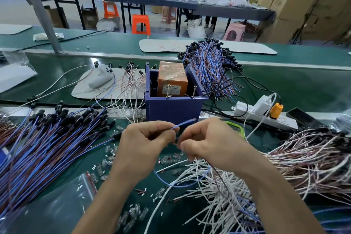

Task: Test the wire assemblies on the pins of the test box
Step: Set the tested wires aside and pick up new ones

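Note:
The blue test box stands at the middle of the green bench, with an orange block inside and two upright metal pins at its front rim. Just in front of it, my left hand pinches a blue wire whose bare end points up toward the box. My right hand pinches a thin red wire of the same assembly close beside it. The assembly's blue wire loops down below my hands. Neither wire end touches a pin.
A heap of blue-and-red assemblies lies left, a white-and-red heap right, another bundle behind the box. A power strip with an orange plug sits right of the box. Small clear connectors litter the bench. Two people work at a far table.

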The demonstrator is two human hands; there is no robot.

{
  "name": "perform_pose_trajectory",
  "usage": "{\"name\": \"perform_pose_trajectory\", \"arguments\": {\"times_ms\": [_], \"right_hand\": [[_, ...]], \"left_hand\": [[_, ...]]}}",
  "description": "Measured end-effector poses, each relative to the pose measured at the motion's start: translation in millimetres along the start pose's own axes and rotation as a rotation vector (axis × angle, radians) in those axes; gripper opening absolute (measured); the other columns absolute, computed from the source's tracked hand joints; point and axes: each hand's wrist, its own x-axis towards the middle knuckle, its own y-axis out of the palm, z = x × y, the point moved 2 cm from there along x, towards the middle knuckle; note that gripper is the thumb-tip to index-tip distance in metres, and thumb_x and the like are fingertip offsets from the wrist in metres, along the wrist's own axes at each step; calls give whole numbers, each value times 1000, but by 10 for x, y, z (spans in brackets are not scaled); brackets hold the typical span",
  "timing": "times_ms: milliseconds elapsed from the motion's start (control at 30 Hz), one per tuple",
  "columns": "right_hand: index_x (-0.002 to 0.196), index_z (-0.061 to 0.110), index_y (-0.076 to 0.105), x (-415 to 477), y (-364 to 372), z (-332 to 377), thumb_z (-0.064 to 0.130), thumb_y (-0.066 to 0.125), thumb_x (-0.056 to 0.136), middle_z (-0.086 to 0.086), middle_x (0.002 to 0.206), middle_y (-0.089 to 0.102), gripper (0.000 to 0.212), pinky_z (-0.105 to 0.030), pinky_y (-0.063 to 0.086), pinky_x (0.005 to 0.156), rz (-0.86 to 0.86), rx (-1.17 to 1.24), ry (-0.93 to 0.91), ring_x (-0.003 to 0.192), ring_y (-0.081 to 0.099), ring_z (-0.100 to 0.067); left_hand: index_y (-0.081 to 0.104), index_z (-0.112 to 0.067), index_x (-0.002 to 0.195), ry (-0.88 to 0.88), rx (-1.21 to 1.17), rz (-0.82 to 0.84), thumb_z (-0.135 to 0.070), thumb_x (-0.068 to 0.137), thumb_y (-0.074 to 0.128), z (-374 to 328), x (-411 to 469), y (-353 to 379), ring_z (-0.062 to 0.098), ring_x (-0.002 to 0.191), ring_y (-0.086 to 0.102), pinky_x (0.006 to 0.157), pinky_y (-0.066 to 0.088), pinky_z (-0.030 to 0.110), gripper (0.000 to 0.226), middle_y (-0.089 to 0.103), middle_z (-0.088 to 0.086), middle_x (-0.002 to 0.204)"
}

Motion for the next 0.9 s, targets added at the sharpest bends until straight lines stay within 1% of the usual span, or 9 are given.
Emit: {"name": "perform_pose_trajectory", "arguments": {"times_ms": [100, 167, 300, 400, 533, 600, 700, 800, 900], "right_hand": [[76, 22, 79, -32, -125, -112, 18, 72, 83, -5, 60, 71, 11, -31, 44, 57, -158, 87, 42, 55, 56, -17], [68, 12, 76, -45, -229, -214, 5, 70, 85, -9, 55, 65, 20, -26, 43, 53, -358, 289, 81, 49, 53, -16], [59, 7, 65, -37, -305, -332, -2, 62, 86, -11, 51, 55, 29, -25, 35, 49, -563, 535, 97, 45, 44, -14], [56, 12, 64, -29, -383, -360, 1, 62, 88, -10, 49, 53, 34, -23, 35, 46, -598, 621, 89, 45, 43, -15], [56, 11, 66, -46, -671, -318, 1, 64, 87, -9, 48, 54, 33, -20, 36, 41, -611, 580, 15, 41, 43, -14], [56, 9, 65, -27, -803, -293, -1, 64, 85, -11, 48, 54, 31, -18, 35, 41, -599, 501, -5, 40, 44, -14], [55, 7, 65, 24, -896, -301, -3, 63, 84, -12, 48, 55, 30, -16, 35, 39, -566, 456, 15, 39, 46, -13], [58, 6, 68, 73, -882, -357, -3, 64, 85, -14, 50, 56, 29, -16, 35, 40, -512, 429, 52, 41, 46, -13], [58, 6, 70, 138, -847, -433, -3, 66, 85, -16, 52, 58, 29, -23, 37, 48, -461, 417, 90, 49, 46, -19]], "left_hand": [[82, -40, 87, -97, -68, -289, -15, 88, 80, 106, 31, -85, 15, 73, 75, 72, 63, 27, 25, 79, -7, 78], [83, -40, 87, -164, -88, -420, -17, 90, 79, 158, 54, -176, 11, 58, 68, 63, 61, 27, 23, 76, -8, 70], [79, -50, 89, -194, 41, -430, -26, 94, 70, 164, 84, -216, 4, 45, 43, 43, 37, 22, 26, 63, -11, 54], [78, -51, 89, -197, 114, -379, -27, 98, 65, 99, 181, -224, 7, 40, 34, 38, 27, 20, 28, 52, -9, 48], [71, -52, 81, -174, 247, -328, -23, 96, 70, -53, 328, -286, 11, 44, 55, 54, 50, 25, 32, 71, -10, 59], [71, -40, 84, -188, 257, -331, -18, 94, 72, -97, 375, -264, 7, 46, 64, 58, 52, 24, 24, 72, -10, 60], [74, -25, 74, -219, 312, -354, -19, 92, 74, -132, 416, -200, 2, 45, 65, 54, 48, 21, 19, 71, -13, 57], [72, -23, 64, -252, 357, -358, -19, 91, 74, -132, 436, -163, 5, 43, 65, 54, 55, 27, 27, 69, -12, 53], [72, -24, 59, -258, 453, -375, -21, 86, 72, -114, 440, -148, 7, 44, 65, 63, 61, 33, 27, 66, -12, 49]]}}
